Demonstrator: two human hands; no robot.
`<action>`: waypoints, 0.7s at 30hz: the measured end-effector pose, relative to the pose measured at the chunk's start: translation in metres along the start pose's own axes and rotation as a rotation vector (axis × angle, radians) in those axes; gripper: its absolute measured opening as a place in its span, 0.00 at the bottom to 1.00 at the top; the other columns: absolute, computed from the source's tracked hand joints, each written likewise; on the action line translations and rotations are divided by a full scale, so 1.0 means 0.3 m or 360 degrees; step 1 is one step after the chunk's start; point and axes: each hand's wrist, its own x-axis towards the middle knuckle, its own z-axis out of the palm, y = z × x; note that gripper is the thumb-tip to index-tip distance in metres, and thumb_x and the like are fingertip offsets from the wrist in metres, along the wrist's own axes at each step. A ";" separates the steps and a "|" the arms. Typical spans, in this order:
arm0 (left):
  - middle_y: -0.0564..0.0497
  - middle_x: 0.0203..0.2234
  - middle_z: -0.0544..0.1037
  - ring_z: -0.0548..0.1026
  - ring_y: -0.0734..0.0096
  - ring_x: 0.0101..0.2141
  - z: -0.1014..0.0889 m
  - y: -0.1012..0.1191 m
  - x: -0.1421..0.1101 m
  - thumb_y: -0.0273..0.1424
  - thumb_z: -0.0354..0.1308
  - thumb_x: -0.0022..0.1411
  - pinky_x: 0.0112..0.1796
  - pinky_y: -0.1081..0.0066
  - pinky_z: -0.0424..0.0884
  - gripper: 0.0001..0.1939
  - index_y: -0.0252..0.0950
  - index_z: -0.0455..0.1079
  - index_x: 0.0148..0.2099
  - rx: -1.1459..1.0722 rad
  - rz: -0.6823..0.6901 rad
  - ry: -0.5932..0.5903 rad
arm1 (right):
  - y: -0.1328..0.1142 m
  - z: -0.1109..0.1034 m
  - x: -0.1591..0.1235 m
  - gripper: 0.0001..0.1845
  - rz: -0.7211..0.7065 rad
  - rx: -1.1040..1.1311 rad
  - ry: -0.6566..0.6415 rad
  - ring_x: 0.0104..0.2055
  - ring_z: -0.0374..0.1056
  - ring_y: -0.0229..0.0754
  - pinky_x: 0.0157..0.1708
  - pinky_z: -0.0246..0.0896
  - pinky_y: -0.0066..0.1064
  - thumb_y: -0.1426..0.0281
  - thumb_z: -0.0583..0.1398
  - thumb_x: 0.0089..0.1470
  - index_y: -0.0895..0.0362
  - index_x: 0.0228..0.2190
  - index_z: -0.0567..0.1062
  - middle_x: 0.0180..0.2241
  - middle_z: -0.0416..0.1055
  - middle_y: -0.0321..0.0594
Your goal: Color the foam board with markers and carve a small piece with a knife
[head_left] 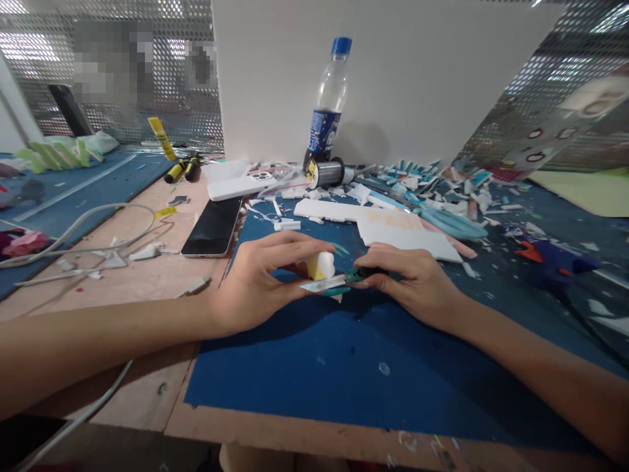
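My left hand (265, 278) is closed around a small white and yellow foam piece (321, 265), gripped between thumb and fingers above the blue mat (304, 373). From the right, my right hand (410, 278) grips a utility knife (351, 276) by its dark handle. The knife's bare blade (322, 284) points left and lies across the near side of the piece, close to my left thumb. Whether the edge touches the foam, I cannot tell. Just beyond both hands rests a flat white foam board (407, 233).
Foam scraps (432, 187) are heaped at the back, near a wire spool (328, 173) and a blue-capped bottle (324, 124). Two phones, one a black-screened phone (212, 226), lie left. A glue gun (555, 262) is at right; a white cable (88, 223) loops across the left.
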 end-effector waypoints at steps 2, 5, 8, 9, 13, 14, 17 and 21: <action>0.50 0.37 0.76 0.73 0.81 0.30 0.001 -0.001 0.000 0.25 0.65 0.53 0.34 0.82 0.76 0.17 0.34 0.72 0.47 0.0024 0.0023 0.0009 | -0.002 -0.001 0.001 0.13 0.0001 0.0003 -0.0011 0.25 0.66 0.37 0.23 0.59 0.29 0.63 0.54 0.61 0.56 0.31 0.73 0.25 0.72 0.39; 0.50 0.36 0.75 0.73 0.81 0.29 0.003 -0.005 -0.001 0.25 0.65 0.53 0.34 0.81 0.75 0.18 0.34 0.72 0.47 0.0030 0.0054 0.0022 | -0.001 -0.001 0.001 0.12 -0.0027 0.0001 -0.0015 0.25 0.66 0.37 0.24 0.59 0.28 0.64 0.54 0.61 0.57 0.31 0.73 0.24 0.72 0.39; 0.50 0.36 0.74 0.73 0.82 0.28 0.004 -0.009 -0.003 0.24 0.65 0.53 0.33 0.81 0.75 0.18 0.35 0.72 0.47 0.0039 0.0077 0.0016 | 0.001 0.000 0.000 0.10 -0.0056 -0.0011 -0.0003 0.26 0.66 0.36 0.25 0.60 0.27 0.66 0.56 0.60 0.58 0.31 0.73 0.25 0.73 0.40; 0.50 0.36 0.74 0.73 0.82 0.28 0.003 -0.009 -0.003 0.24 0.65 0.53 0.32 0.81 0.74 0.18 0.35 0.72 0.47 0.0046 0.0079 0.0007 | 0.001 0.000 0.000 0.09 -0.0061 -0.0016 0.0001 0.26 0.66 0.36 0.25 0.60 0.27 0.67 0.56 0.60 0.58 0.31 0.73 0.25 0.73 0.40; 0.49 0.36 0.74 0.72 0.81 0.27 0.002 -0.008 0.000 0.24 0.65 0.53 0.31 0.80 0.74 0.18 0.33 0.72 0.47 0.0063 0.0100 -0.0017 | 0.004 0.002 -0.004 0.07 -0.0056 0.0002 -0.0007 0.26 0.67 0.36 0.25 0.60 0.26 0.69 0.56 0.59 0.58 0.31 0.73 0.25 0.73 0.39; 0.49 0.35 0.74 0.72 0.81 0.27 0.002 -0.006 0.001 0.24 0.65 0.52 0.31 0.80 0.74 0.18 0.33 0.72 0.47 0.0068 0.0109 -0.0018 | 0.004 0.003 -0.005 0.07 -0.0044 0.0007 -0.0013 0.26 0.67 0.36 0.25 0.60 0.26 0.69 0.56 0.59 0.58 0.31 0.73 0.26 0.73 0.39; 0.49 0.34 0.74 0.72 0.81 0.26 0.001 -0.003 0.003 0.24 0.66 0.52 0.30 0.79 0.73 0.17 0.32 0.73 0.46 0.0088 0.0125 -0.0022 | 0.006 0.007 -0.007 0.08 -0.0015 -0.0001 -0.0016 0.26 0.67 0.36 0.24 0.60 0.26 0.68 0.56 0.59 0.57 0.32 0.73 0.26 0.73 0.39; 0.48 0.34 0.73 0.72 0.81 0.26 0.001 -0.004 0.002 0.24 0.65 0.52 0.30 0.79 0.73 0.17 0.32 0.72 0.46 0.0095 0.0132 -0.0037 | 0.005 0.011 -0.006 0.08 -0.0030 -0.0008 0.0000 0.27 0.68 0.37 0.26 0.61 0.27 0.68 0.56 0.59 0.57 0.32 0.73 0.26 0.73 0.40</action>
